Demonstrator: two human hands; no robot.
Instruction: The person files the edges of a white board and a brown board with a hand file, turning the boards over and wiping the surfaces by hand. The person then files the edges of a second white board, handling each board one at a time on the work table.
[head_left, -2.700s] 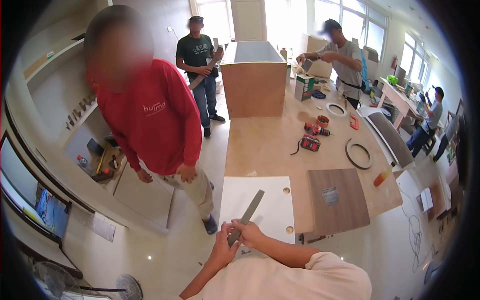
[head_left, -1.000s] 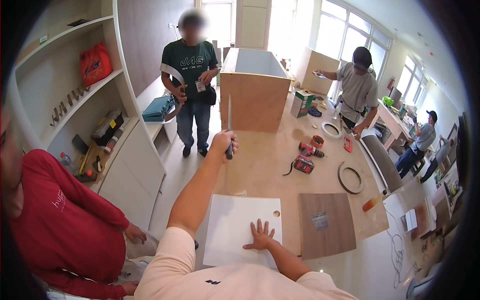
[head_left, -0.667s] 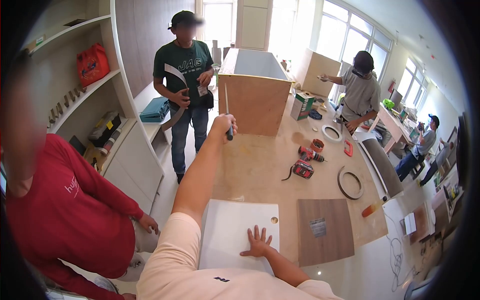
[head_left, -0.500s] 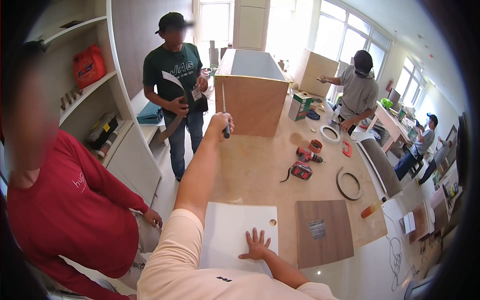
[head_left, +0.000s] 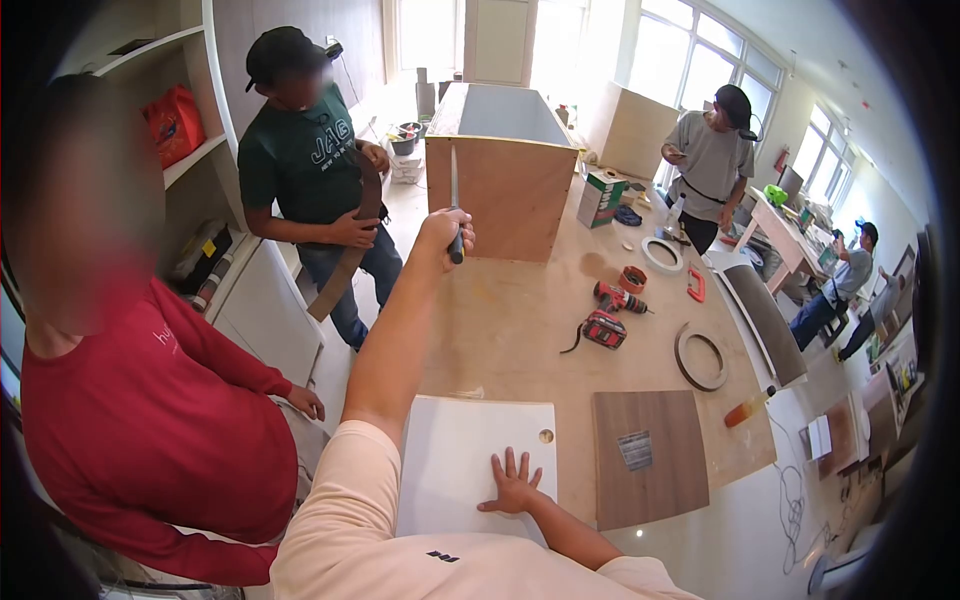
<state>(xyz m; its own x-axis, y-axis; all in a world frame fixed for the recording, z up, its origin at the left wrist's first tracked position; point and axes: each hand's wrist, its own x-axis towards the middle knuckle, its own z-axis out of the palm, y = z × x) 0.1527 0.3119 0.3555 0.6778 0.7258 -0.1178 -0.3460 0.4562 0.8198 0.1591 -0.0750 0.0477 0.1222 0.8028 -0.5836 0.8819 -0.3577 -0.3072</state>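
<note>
My left hand (head_left: 447, 238), arm stretched forward over the table, is wrapped round the dark handle of a file (head_left: 455, 185). The file's long narrow metal blade points up in front of a plywood box (head_left: 500, 205). My right hand (head_left: 513, 485) lies flat with fingers spread on a white panel (head_left: 450, 440). That panel has a round hole near its upper right corner and lies close to my body. Right of it is a brown wood-grain panel (head_left: 655, 475) with a label on it.
On the table (head_left: 500, 330) are a red cordless drill (head_left: 607, 325), edge-band rolls (head_left: 700, 358), a red clamp (head_left: 696, 285) and an orange bottle (head_left: 748, 408). A person in red (head_left: 160, 430) stands close left; one in green (head_left: 310, 170) holds a brown strip. Another (head_left: 708, 165) stands across the table.
The person in green has leaned forward and left, looking down at the strip. The person in grey across the table is more upright. My hands stay in nearly the same places.
</note>
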